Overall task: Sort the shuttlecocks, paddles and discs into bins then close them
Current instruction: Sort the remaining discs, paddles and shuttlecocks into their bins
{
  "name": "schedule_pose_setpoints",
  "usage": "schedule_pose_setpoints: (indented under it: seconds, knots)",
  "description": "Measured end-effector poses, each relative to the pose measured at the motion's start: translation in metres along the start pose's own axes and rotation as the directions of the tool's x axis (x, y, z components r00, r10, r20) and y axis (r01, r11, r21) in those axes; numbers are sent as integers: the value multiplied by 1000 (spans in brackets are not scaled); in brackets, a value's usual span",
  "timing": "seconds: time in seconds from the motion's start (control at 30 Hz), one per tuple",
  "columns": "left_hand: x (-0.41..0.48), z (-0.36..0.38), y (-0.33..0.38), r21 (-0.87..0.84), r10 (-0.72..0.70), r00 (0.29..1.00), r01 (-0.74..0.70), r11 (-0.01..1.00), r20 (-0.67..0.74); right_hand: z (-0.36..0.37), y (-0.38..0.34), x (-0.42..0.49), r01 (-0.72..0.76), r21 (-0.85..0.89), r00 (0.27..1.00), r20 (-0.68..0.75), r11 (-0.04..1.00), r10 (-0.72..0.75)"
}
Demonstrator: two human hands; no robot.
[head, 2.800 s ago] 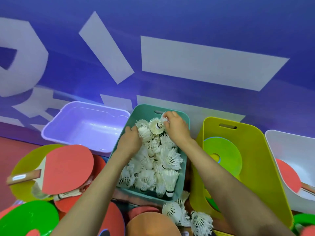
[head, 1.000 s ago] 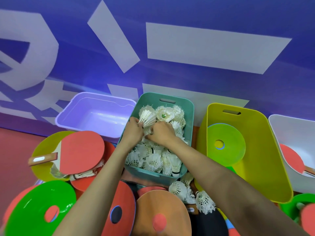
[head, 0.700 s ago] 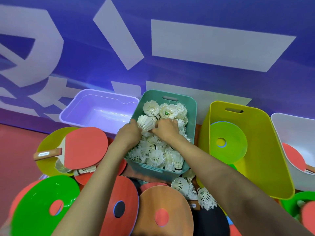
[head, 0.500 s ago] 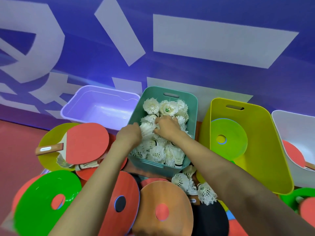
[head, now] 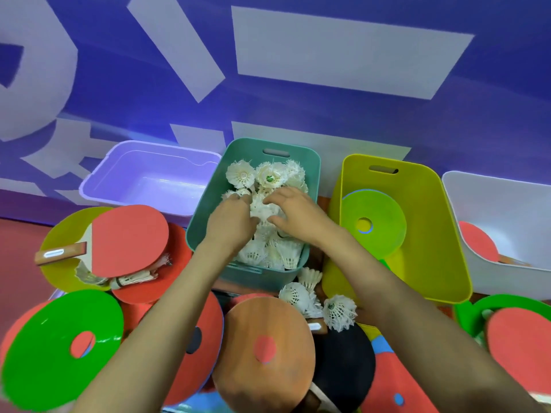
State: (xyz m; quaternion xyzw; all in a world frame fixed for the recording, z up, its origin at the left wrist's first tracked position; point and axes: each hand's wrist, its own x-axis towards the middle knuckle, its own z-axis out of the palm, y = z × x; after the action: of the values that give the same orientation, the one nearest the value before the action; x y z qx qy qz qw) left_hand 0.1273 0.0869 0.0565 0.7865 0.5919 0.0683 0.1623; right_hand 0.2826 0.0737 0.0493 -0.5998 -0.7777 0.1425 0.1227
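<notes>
Behind everything stands a blue wall with big white shapes. Against it sit four open bins in a row. From your left they are a purple bin, a teal bin, a yellow bin and a white bin. The yellow bin holds a green disc leaning on its back wall, and the white bin holds a red paddle.

Nearer you, discs and paddles overlap in a heap. A large green disc lies at your lower left and an orange disc in the middle. A red-faced paddle with a wooden handle lies beside the purple bin.

Both your hands are in the teal bin, on its pile of shuttlecocks. Your left hand has its fingers curled down into the feathers, and I cannot tell whether they grip one. Your right hand lies over the pile with fingers loosely spread, thumb apart. A few loose shuttlecocks lie just in front of the teal bin, between it and the orange disc.
</notes>
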Motion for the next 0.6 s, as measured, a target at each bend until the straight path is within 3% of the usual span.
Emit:
schedule_pose_setpoints:
  seconds: [0.13, 0.33, 0.53, 0.6]
  knots:
    - [-47, 15, 43, -134, 120, 981, -141, 981, -156, -19, 15, -70, 20, 81, 977, -212, 997, -3]
    - [-104, 49, 90, -220, 198, 943, -260, 940, -268, -22, 39, -166, -28, 89, 947, -317, 996, 55]
    - [-130, 104, 100, -202, 131, 987, -147, 968, -88, 20, 55, -225, -8, 71, 954, -298, 997, 29]
    - [-125, 123, 90, -121, 108, 994, -106, 987, 12, 28, 50, -229, 7, -13, 919, -395, 1000, -12]
